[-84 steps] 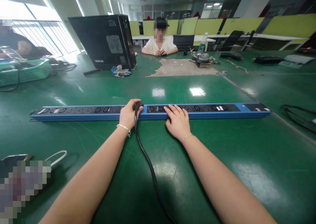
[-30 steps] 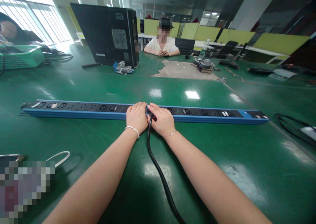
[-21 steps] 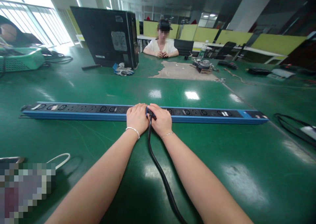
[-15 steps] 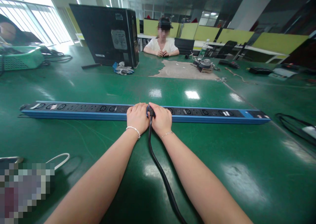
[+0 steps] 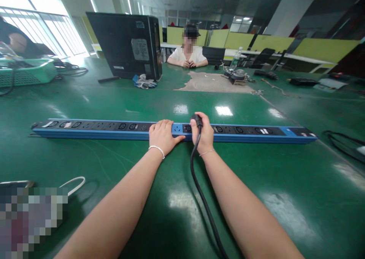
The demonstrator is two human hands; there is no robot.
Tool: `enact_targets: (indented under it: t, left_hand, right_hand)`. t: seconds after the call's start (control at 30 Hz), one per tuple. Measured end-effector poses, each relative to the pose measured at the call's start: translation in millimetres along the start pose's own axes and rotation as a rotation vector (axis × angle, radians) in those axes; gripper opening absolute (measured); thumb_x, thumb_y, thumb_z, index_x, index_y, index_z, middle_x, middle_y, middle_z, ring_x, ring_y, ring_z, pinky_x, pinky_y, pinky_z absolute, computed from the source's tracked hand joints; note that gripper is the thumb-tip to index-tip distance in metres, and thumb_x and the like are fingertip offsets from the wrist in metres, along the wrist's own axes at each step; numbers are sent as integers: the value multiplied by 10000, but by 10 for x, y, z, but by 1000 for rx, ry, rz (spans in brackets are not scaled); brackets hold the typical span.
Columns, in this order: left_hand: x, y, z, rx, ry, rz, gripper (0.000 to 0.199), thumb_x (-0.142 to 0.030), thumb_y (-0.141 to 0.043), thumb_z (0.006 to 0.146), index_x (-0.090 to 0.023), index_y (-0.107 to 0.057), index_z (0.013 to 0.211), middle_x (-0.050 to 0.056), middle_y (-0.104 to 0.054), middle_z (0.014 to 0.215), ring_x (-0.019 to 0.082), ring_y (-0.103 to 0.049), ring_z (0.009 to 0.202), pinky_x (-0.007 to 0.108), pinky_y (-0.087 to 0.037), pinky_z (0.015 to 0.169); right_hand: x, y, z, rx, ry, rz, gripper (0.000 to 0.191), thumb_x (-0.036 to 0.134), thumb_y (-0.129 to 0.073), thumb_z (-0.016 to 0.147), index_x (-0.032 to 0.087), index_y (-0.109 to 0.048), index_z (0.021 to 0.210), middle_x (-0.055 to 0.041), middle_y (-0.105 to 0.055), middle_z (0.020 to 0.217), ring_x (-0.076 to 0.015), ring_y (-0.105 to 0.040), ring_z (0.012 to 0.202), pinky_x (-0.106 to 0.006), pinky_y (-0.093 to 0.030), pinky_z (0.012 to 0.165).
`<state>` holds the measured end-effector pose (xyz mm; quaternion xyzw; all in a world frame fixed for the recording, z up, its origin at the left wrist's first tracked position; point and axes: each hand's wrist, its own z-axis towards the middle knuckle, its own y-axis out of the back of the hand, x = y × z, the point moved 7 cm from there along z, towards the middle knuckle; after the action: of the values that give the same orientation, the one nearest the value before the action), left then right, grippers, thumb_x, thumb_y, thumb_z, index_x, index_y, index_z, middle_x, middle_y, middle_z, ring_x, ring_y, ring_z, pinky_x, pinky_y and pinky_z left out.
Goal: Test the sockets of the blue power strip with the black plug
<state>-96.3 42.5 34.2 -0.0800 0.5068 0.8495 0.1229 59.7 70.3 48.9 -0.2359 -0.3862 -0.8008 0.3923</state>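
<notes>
A long blue power strip (image 5: pixel 94 134) with a row of black sockets lies across the green table. My left hand (image 5: pixel 162 136) grips it near the middle, fingers over the top and thumb stretched along the front edge. Just right of that hand, a blue socket (image 5: pixel 177 128) is uncovered. My right hand (image 5: pixel 206 135) is closed on a black plug (image 5: pixel 196 119), held over the strip and apart from the blue socket. From the plug a thick black cord (image 5: pixel 203 194) runs down toward me. The plug's contact end is hidden.
A black computer tower (image 5: pixel 122 46) stands at the back left, with gloves (image 5: pixel 145 81) beside it. Across the table sits a person (image 5: pixel 187 55). A green basket (image 5: pixel 28 74) is far left, loose cable (image 5: pixel 342 146) at right, and a blurred-out object (image 5: pixel 34 221) near left.
The plug has come away from the blue socket and moved right and up in my right hand. My left hand stays on the strip, its thumb now spread.
</notes>
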Motion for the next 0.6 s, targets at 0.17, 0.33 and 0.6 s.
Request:
enact_targets:
  t: [0.17,0.33,0.6]
  left_hand:
    - [17,-22,9,6,-2,-8,621,-616,-593,704,-216,-517,1174,126,-576,1225,307,-457,1177,457,-289,979]
    - [37,-32,13,-7,4,-23,628,-613,-605,694,-218,-520,1174,133,-572,1230,316,-457,1175,470,-287,978]
    - [28,-28,13,-18,-8,-2,622,-618,-603,695,-218,-521,1165,127,-576,1229,306,-462,1175,460,-293,972]
  right_hand:
    - [-467,520,101,0,-104,-52,305,424,-453,826,208,-626,953,-44,-676,864,-198,-620,813,-336,-489,780]
    - [-521,562,116,129,-43,-22,342,457,-477,817,202,-640,975,-50,-692,903,-201,-626,841,-341,-493,782]
    - [-507,532,140,138,-14,-54,374,445,-481,829,189,-625,1060,-64,-691,963,-214,-634,882,-361,-493,817]
